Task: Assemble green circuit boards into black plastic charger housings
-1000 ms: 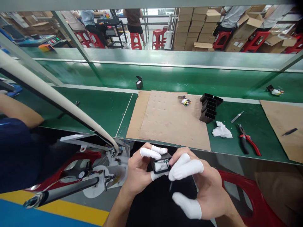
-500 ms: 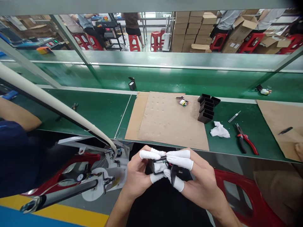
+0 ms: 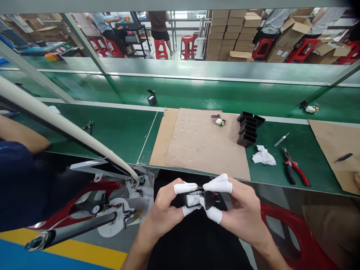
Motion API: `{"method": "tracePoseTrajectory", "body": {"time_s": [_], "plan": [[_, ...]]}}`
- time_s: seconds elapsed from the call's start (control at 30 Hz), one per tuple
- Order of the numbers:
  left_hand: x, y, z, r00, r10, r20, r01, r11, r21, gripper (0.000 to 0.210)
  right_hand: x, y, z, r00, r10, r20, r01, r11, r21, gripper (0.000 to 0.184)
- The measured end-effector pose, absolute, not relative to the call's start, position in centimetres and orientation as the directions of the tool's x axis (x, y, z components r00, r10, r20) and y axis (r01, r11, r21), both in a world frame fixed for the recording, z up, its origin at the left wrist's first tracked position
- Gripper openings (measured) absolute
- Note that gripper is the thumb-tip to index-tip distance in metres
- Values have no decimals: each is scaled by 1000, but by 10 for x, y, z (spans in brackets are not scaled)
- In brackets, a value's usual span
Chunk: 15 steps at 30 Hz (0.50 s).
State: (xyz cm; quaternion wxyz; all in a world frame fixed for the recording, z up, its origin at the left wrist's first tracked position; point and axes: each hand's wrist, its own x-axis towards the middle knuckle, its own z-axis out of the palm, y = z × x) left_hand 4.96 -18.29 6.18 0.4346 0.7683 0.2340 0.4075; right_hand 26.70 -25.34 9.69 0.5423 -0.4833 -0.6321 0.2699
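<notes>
Over my lap, close to the bench edge, my left hand (image 3: 165,204) is closed around a small black plastic case (image 3: 188,204) with white material inside its open end. White finger cots cover several fingertips of both hands. My right hand (image 3: 243,206) pinches a black cover (image 3: 209,200) at the right end of the case, between thumb and fingers. Small metal parts show on the cover's right side. Case and cover are very close together; whether they are joined I cannot tell, because fingers hide part of the gap.
Cardboard sheets (image 3: 205,146) lie on the green bench, bearing a small circuit assembly (image 3: 221,122). Black empty cases (image 3: 247,129), crumpled tissue (image 3: 263,156), a blade-like tool (image 3: 281,139) and red-handled pliers (image 3: 295,168) sit rightward. A co-worker's arm (image 3: 24,135) is at left.
The cover in my right hand has turned so its flat face shows more. My hands have shifted slightly right. On the green belt behind, the black unit has moved left.
</notes>
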Motion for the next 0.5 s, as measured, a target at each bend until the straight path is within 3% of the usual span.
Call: {"method": "tracePoseTrajectory", "body": {"time_s": [0.2, 0.33, 0.5], "plan": [[53, -182, 65, 562, 672, 482, 18, -592, 806, 38, 274, -254, 96, 88, 912, 400, 287, 361, -887, 46], [61, -187, 68, 475, 669, 572, 80, -680, 729, 37, 264, -255, 89, 196, 906, 374, 195, 338, -921, 42], [69, -195, 63, 373, 590, 716, 204, -805, 557, 35, 231, -264, 79, 448, 844, 295, 155, 252, -955, 88]]}}
